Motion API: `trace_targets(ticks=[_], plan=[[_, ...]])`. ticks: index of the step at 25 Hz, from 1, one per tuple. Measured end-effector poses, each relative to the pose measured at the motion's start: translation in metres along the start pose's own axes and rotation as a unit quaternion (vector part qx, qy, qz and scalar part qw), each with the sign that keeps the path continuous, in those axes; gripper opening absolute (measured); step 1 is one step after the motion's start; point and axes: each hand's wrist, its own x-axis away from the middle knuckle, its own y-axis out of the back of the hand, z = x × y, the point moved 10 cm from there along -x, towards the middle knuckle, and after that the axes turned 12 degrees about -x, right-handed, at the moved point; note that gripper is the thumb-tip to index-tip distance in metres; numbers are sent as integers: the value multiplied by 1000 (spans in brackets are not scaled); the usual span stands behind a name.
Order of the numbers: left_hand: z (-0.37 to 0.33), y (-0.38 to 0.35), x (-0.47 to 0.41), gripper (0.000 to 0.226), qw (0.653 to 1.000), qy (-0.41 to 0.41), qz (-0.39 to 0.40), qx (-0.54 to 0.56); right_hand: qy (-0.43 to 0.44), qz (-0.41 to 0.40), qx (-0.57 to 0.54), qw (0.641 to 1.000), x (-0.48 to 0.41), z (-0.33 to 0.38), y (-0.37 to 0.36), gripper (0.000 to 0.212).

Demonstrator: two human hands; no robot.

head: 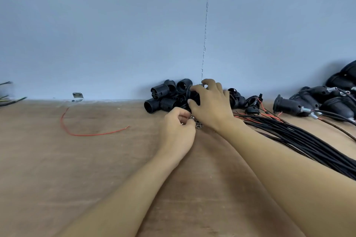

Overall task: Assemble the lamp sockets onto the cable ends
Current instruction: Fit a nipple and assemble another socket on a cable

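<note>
Both forearms are reaching from the near edge of the worktop point(77, 179) toward its far edge. The left hand point(176, 132) is keeping its fingers curled, its grip pinching a small silvery piece point(191, 117) that is too small to identify. Just beyond, touching it, the right hand point(212, 106) is gripping a black lamp socket point(193, 95) at the right side of a pile of sockets point(163, 97) lying against the blue wall point(115, 25) along the far edge. A bundle of black cables point(308, 146) is running from the right edge toward the hands. A loose red wire point(86, 133) is lying left of centre. Sockets already on cables point(327, 102) are sitting at the far right corner.
</note>
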Motion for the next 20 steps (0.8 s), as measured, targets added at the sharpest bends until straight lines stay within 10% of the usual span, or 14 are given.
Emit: trace_targets(ticks=[15,20], plan=[[13,7,-8,21,999,40,-8,15,4,74,-101,992,-17,-3,-3,52],[-7,5,-8,24,990,-71,-2,-122,-29,-13,-118,993,-5,-38,42,31]])
